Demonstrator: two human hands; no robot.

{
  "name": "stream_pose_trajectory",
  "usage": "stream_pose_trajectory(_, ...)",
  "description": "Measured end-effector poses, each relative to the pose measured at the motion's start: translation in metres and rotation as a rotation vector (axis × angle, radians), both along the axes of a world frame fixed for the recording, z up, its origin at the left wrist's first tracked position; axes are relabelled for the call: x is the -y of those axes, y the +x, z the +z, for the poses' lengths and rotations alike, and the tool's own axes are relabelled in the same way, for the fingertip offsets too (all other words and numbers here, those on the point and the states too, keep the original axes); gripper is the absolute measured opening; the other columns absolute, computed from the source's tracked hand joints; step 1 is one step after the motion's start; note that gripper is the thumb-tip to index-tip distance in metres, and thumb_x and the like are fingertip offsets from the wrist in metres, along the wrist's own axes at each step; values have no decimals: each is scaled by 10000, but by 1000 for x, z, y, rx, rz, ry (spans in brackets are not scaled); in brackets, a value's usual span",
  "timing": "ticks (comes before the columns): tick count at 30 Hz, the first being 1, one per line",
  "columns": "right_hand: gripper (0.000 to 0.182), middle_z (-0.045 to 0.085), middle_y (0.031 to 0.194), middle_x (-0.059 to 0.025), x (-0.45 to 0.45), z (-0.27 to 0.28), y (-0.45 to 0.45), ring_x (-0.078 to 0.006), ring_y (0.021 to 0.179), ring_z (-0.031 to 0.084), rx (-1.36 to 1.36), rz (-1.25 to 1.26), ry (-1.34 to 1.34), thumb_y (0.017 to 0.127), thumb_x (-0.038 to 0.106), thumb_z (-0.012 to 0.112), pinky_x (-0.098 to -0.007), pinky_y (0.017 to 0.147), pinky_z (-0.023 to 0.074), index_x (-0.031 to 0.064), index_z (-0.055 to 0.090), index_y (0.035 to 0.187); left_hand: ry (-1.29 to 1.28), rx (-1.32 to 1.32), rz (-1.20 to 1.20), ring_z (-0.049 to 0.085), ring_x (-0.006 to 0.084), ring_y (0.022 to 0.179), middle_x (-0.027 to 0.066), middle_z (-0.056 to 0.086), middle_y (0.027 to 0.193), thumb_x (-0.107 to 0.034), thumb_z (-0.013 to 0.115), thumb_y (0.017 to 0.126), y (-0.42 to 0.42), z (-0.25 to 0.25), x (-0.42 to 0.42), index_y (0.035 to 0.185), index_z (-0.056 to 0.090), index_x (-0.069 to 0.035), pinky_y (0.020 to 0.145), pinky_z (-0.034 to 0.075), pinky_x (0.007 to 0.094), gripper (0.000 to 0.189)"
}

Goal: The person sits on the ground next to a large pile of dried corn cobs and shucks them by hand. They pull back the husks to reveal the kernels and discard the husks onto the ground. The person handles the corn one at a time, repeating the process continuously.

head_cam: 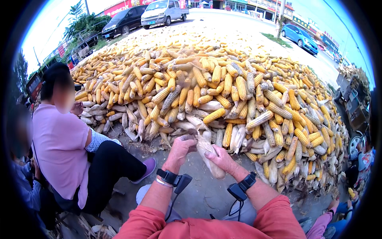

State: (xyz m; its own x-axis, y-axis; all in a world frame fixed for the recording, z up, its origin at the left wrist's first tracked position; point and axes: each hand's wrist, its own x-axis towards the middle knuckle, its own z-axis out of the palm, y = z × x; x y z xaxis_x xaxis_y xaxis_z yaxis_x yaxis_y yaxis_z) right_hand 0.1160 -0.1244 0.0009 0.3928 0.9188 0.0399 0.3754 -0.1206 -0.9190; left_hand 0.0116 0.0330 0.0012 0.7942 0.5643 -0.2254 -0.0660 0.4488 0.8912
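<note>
An ear of corn in its pale, dry husk (209, 155) lies slantwise between my hands, above my lap. My right hand (223, 159) grips it around the middle, thumb across the husk. My left hand (182, 149) is at its upper, silk-tipped end, with the fingers bent; whether they pinch the husk is not clear. Just beyond my hands rises a large heap of corn cobs (228, 85), mostly bare and yellow, some greyish. Ears still in husks (238, 139) lie along its lower edge. Each of my wrists bears a black strap with a small device and cable.
A person in a pink top (59, 143) sits close on the left, one purple shoe (146, 170) near my left arm. Another person is at the far left edge. More people sit at the lower right, one hand with a cob (351, 192). Loose husks (98, 230) lie at the lower left.
</note>
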Motion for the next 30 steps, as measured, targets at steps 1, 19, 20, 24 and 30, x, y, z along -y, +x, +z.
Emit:
stream_pose_trajectory(1, 582, 585, 935, -181, 1, 2, 0, -226, 878, 557, -5, -11, 0, 805, 473, 534, -333, 808, 427, -33, 494, 1088, -12, 20, -15, 592, 166, 666, 82, 612, 765, -28, 577, 740, 0, 6, 5, 838, 599, 20, 597, 494, 272, 111)
stream_pose_trajectory(19, 565, 583, 861, -237, 0, -1, -8, -388, 825, 575, 256, -50, 160, 779, 485, 554, -410, 707, 462, 7, 469, 1069, -321, 164, -96, 564, 225, 911, 117, 567, 1004, -3, 516, 771, 2, -9, -2, 1032, 509, 15, 786, 471, 392, 261)
stream_pose_trajectory(20, 569, 583, 861, -236, -1, -3, -7, -387, 826, 575, 211, -47, 152, 778, 488, 553, -411, 708, 462, 9, 467, 1073, -280, 146, -95, 556, 224, 931, 114, 564, 1019, -9, 513, 782, 1, -9, -3, 1042, 505, 13, 805, 459, 401, 261)
stream_pose_trajectory(24, 567, 584, 862, -232, -1, -12, 2, -384, 830, 574, 231, -37, 75, 779, 485, 550, -411, 720, 461, 18, 463, 1088, -219, 139, -86, 566, 211, 904, 93, 580, 1000, -11, 517, 802, 1, -8, 2, 1041, 526, 3, 793, 464, 366, 240)
stream_pose_trajectory(30, 488, 586, 840, -216, -10, -12, -9, -389, 800, 570, 480, -230, 295, 802, 405, 550, -417, 713, 457, 31, 459, 1102, -28, 105, 101, 600, 178, 783, 74, 621, 897, 6, 530, 778, 7, -11, 14, 969, 599, -6, 725, 486, 297, 204)
